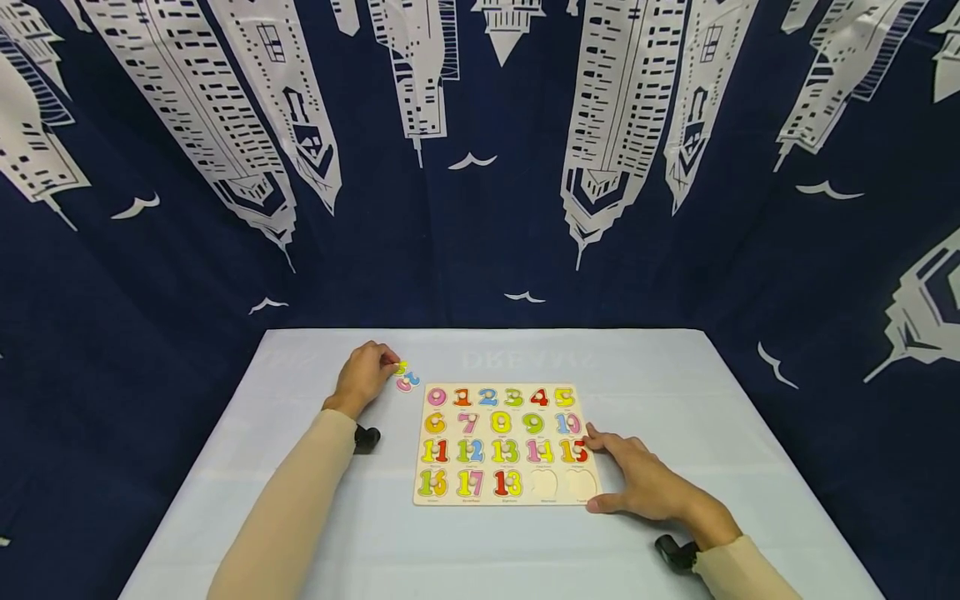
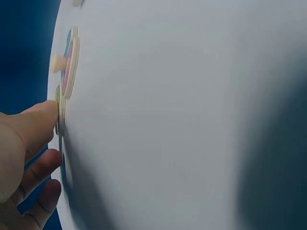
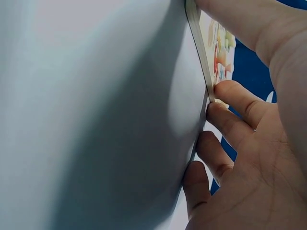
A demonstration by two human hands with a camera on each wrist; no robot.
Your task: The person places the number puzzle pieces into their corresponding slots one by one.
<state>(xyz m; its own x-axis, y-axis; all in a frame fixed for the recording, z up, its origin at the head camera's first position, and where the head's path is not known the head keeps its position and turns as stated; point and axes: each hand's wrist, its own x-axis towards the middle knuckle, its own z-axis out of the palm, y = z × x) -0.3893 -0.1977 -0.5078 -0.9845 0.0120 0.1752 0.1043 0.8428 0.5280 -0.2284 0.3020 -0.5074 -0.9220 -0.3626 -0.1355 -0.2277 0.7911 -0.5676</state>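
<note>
At the far left of the table, my left hand (image 1: 363, 375) pinches a yellow-green number puzzle piece (image 1: 401, 367) between thumb and fingers. In the left wrist view the thumb lies against that piece (image 2: 59, 112). A pink-and-blue number piece (image 1: 405, 384) with a small round knob lies right beside it. The wooden number puzzle board (image 1: 480, 502) sits mid-table, with knobbed numbers from 0 to 18 in rows and two bare recesses at the bottom right. My right hand (image 1: 648, 483) touches the board's right edge, thumb at the near corner, a fingertip beside the red-and-yellow 15 (image 1: 574, 451).
A white cloth (image 1: 465, 550) covers the table. Black wrist cameras sit under the left wrist (image 1: 367, 439) and right wrist (image 1: 677, 553). Behind the table hangs a navy curtain (image 1: 487, 225) with white building prints.
</note>
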